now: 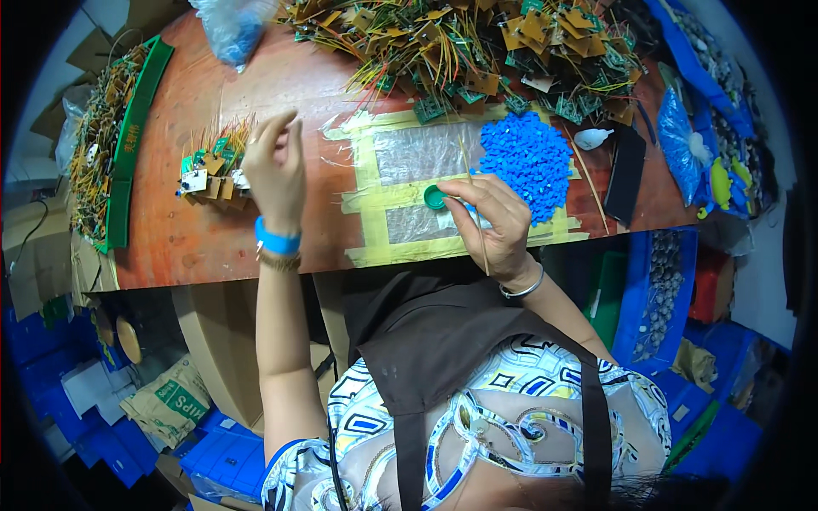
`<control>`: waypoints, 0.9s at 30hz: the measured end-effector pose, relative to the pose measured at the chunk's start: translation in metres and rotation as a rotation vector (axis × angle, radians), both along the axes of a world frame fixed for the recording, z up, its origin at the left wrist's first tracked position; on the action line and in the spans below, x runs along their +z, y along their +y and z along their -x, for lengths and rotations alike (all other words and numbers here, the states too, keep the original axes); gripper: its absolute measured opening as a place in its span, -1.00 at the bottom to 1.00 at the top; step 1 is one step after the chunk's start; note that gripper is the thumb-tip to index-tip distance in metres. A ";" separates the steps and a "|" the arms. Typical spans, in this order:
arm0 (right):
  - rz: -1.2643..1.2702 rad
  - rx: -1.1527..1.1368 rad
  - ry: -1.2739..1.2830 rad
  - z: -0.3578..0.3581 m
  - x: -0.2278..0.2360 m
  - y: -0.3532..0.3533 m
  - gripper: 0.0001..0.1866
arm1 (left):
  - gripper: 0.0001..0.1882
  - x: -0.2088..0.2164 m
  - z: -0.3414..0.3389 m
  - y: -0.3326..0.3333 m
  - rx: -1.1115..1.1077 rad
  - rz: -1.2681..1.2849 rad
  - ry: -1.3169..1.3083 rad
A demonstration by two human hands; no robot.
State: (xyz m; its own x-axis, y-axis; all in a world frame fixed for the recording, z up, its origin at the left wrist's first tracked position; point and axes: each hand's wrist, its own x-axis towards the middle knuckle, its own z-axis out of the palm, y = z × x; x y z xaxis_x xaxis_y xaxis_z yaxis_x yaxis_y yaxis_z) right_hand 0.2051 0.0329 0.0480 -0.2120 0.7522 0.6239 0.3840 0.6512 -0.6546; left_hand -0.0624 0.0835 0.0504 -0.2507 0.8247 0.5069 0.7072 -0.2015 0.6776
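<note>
The right hand (498,223) has its grip pinched on a green cap (435,198), at its left end, near the blue bits (530,162). The left hand (278,177) is just right of the small board pile (215,177); I can't tell if its grip is together.

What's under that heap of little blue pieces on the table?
Clear film and yellow tape show beside the heap of blue pieces, on the reddish tabletop. What lies beneath the heap is covered, and the right hand hides part of its lower-left edge.
</note>
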 end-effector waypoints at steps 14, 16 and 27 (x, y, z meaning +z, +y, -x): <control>-0.022 -0.032 -0.018 -0.009 0.000 -0.005 -0.72 | -0.65 -0.016 -0.045 0.118 -0.245 -0.036 0.106; -0.026 -0.041 -0.017 -0.013 -0.003 -0.005 -0.72 | -0.65 -0.017 -0.044 0.092 -0.242 -0.047 0.102; -0.016 0.011 -0.009 -0.007 -0.009 -0.001 -0.75 | -0.79 -0.056 -0.005 -0.045 -0.095 0.314 -0.769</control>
